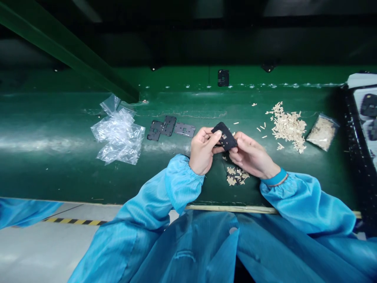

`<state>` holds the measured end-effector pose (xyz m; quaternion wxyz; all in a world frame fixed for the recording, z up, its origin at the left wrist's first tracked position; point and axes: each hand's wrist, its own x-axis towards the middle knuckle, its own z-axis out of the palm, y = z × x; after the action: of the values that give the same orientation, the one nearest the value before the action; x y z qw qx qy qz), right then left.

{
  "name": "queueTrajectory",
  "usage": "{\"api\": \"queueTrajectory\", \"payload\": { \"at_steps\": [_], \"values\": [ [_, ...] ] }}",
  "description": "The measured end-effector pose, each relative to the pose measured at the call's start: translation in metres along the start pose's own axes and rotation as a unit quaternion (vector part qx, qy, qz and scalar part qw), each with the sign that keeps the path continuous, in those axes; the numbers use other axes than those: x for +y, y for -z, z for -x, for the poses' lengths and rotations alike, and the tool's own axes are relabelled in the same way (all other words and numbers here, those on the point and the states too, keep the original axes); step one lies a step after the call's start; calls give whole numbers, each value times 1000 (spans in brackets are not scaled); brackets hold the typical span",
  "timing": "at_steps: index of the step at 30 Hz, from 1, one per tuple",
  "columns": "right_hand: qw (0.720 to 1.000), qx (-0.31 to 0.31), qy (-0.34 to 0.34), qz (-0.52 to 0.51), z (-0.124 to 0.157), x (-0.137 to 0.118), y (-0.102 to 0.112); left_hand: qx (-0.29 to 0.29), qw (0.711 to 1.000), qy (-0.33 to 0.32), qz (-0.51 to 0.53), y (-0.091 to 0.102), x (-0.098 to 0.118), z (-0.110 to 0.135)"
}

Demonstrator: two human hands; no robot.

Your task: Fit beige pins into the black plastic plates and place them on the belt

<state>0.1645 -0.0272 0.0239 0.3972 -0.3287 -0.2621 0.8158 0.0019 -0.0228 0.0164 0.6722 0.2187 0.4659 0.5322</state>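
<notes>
My left hand (pixel 203 151) and my right hand (pixel 250 154) both grip a small black perforated plate (pixel 224 136) above the green bench surface (pixel 59 173). Its lower edge is partly hidden by my fingers. Just below my right hand lies a small heap of beige slivers (pixel 235 175). Farther right is a larger pile of the same slivers (pixel 288 126), with a few loose ones nearer my hands. Left of my hands, two joined black plates (pixel 161 127) lie beside a grey plate (pixel 184 129).
A crumpled clear plastic bag (pixel 119 135) lies at the left, and a sealed bag of beige pieces (pixel 323 132) at the right. A black tray (pixel 363 118) holds dark parts at the right edge. One black plate (pixel 223 78) stands against the back.
</notes>
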Motion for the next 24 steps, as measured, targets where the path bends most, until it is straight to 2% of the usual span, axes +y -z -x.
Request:
{"api": "queueTrajectory", "payload": {
  "at_steps": [5, 12, 15, 18, 24],
  "values": [
    [1000, -11, -3, 7, 1, -1, 0, 5, 1000, -5, 2, 2, 1, -2],
    [985, 10, 125, 114, -2, 16, 1, 7, 999, 31, 36, -1, 3, 1],
    [975, 7, 149, 162, -2, 19, 5, 7, 999, 38, 37, -3, 5, 3],
    [973, 11, 146, 177, -1, 16, 11, 21, 1000, 11, 5, -2, 5, 2],
    [957, 95, 143, 231, -3, 11, 10, 39, 994, -74, -73, 3, -2, -4]
  ]
}}
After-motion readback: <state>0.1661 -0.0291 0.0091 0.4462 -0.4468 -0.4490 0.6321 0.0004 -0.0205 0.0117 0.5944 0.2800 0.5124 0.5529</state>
